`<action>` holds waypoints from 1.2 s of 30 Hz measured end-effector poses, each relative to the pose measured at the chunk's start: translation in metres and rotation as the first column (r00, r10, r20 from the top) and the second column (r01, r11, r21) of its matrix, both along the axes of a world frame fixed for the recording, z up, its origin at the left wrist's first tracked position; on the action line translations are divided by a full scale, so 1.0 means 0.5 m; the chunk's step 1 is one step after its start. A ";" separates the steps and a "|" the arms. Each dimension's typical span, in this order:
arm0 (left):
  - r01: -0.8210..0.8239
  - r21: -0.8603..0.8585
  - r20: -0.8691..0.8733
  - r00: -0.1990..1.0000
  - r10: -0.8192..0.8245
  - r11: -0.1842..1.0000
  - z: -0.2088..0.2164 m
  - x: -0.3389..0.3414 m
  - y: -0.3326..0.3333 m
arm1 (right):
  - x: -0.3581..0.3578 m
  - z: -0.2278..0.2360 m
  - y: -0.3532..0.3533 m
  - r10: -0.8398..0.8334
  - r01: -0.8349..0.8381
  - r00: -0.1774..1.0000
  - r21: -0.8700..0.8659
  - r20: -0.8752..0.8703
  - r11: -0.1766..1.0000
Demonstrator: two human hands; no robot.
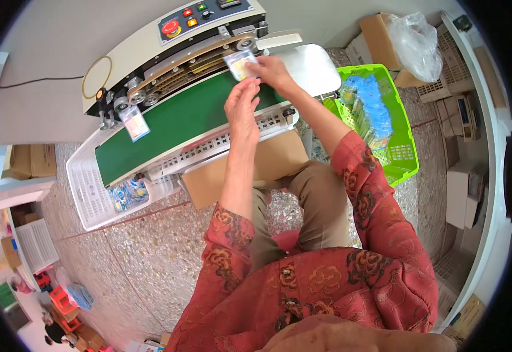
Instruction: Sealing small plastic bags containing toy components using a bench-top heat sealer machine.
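Note:
A small clear plastic packet [240, 63] with yellowish contents is pinched in my right hand [272, 73], at the feed end of a band sealing machine [194, 64]. Just below the packet, my left hand [242, 108] is raised over the green conveyor belt [177, 120]. Its fingers are loosely bent with the thumb apart, and nothing shows in them; whether the fingertips touch the packet I cannot tell. Another clear packet [134, 123] hangs at the left end of the sealer, lying over the belt.
A bright green basket [407, 154] on the right holds rows of filled packets [361, 111] and blue ones. A white basket [80, 193] with packets [128, 196] stands under the belt's left end. A cardboard box [279, 154] sits before my knees. A red stop button [171, 27] tops the machine.

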State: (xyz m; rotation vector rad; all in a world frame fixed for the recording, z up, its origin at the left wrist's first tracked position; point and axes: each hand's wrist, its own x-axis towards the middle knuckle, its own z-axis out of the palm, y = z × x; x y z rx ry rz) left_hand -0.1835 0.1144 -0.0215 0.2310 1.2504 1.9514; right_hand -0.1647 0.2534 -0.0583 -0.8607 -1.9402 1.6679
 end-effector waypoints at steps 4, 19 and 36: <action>-0.031 0.027 0.070 0.997 0.029 0.999 -0.020 -0.009 0.002 | 0.034 0.009 -0.025 -0.057 0.055 0.998 0.439 -0.009 0.897; 0.167 -0.055 0.003 0.986 -0.167 0.984 0.000 0.012 0.001 | 0.759 -0.239 0.095 -0.557 0.310 0.701 0.513 0.446 0.800; 0.263 -0.195 -0.035 0.961 -0.275 0.945 -0.012 0.023 0.017 | 0.843 -0.338 0.197 -0.559 -0.328 0.618 0.828 0.552 0.455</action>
